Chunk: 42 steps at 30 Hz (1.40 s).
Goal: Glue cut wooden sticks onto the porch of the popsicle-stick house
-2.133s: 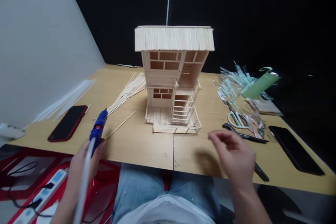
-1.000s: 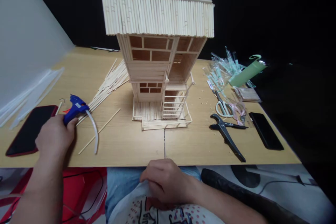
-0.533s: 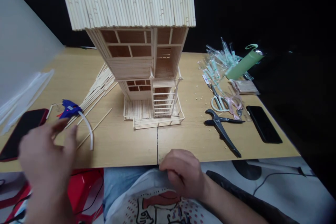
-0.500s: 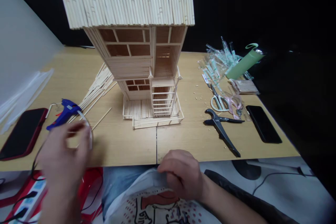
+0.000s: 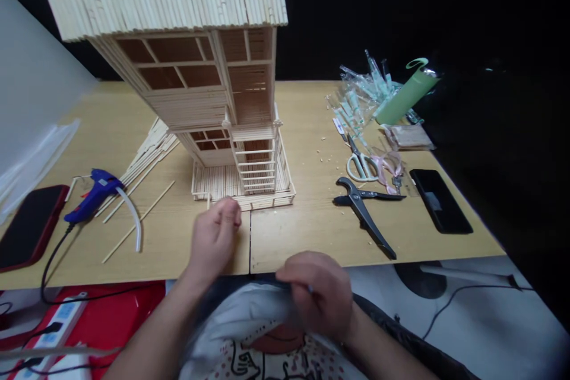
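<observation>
Left hand (image 5: pixel 216 237) clenched near stick house (image 5: pixel 187 101); right hand (image 5: pixel 320 294) curled (blurry, can't tell if gripping). Glue gun (image 5: pixel 95 195) left of both, probably parked to free them.

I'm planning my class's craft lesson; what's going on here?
The person's left hand, curled, is in front of a two-storey stick house; whether it touches or holds anything isn't clear. The right hand is curled near the front edge of the table, holding nothing visible. A blue glue gun lies at the left by loose sticks.
</observation>
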Each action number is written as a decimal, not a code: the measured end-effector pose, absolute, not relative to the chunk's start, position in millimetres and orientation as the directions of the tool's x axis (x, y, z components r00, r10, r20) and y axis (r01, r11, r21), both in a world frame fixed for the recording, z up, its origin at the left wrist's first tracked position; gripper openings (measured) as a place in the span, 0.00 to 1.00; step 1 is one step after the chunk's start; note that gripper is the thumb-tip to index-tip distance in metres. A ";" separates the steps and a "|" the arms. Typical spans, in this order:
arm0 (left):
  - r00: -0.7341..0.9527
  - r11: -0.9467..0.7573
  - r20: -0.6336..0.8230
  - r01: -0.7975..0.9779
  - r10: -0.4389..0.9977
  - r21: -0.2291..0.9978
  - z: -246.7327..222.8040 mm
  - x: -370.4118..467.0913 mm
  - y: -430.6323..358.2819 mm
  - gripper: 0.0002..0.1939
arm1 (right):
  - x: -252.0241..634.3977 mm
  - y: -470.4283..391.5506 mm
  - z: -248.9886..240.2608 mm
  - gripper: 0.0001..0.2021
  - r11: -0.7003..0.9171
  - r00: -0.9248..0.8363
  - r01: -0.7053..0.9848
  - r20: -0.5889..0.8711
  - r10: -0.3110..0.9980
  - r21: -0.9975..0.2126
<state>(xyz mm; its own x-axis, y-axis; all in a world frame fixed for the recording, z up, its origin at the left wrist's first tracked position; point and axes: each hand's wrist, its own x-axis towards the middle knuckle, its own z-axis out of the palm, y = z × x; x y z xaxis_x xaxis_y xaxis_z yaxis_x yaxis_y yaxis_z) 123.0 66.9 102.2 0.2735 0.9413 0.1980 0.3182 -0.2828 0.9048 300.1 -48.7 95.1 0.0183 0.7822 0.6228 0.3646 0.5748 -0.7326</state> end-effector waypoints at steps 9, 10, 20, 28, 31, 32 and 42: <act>0.161 -0.329 0.341 -0.096 0.926 0.940 122.8 105.3 54.2 0.21 | 329.0 -3.3 59.7 0.10 0.179 0.239 0.656 0.426 0.872 -0.734; 0.182 -0.345 0.346 -0.040 0.920 0.938 118.7 103.9 52.0 0.21 | 328.4 2.0 56.2 0.10 0.172 0.222 0.689 0.431 0.875 -0.704; 0.415 -0.453 0.265 0.463 0.871 0.762 95.5 103.4 62.8 0.18 | 308.6 18.2 42.4 0.11 -0.022 0.170 0.814 0.202 0.965 -0.580; 0.379 -0.274 -0.031 0.721 0.925 0.636 83.2 119.9 80.4 0.19 | 318.4 9.7 46.6 0.07 0.008 0.082 0.764 0.109 0.991 -0.645; 0.380 -0.277 -0.045 0.746 0.924 0.605 80.3 125.3 84.6 0.18 | 324.4 -0.6 53.7 0.06 0.056 -0.013 0.683 0.064 0.998 -0.728; 0.374 -0.277 -0.040 0.751 0.926 0.600 79.5 127.0 85.9 0.16 | 325.9 -3.7 56.7 0.06 0.065 -0.046 0.651 0.047 0.998 -0.756; 0.283 -0.186 0.024 0.559 0.959 0.808 73.1 133.9 89.3 0.13 | 320.9 -6.6 61.1 0.06 0.095 -0.021 0.553 0.100 0.995 -0.828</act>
<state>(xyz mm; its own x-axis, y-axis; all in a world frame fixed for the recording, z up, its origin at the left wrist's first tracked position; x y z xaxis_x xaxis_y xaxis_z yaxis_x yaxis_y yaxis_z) 133.9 89.3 73.1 0.2834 0.9587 0.0245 0.5590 -0.1859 0.8080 320.9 -6.6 61.1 -0.0214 0.9948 0.0996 0.5531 0.0948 -0.8277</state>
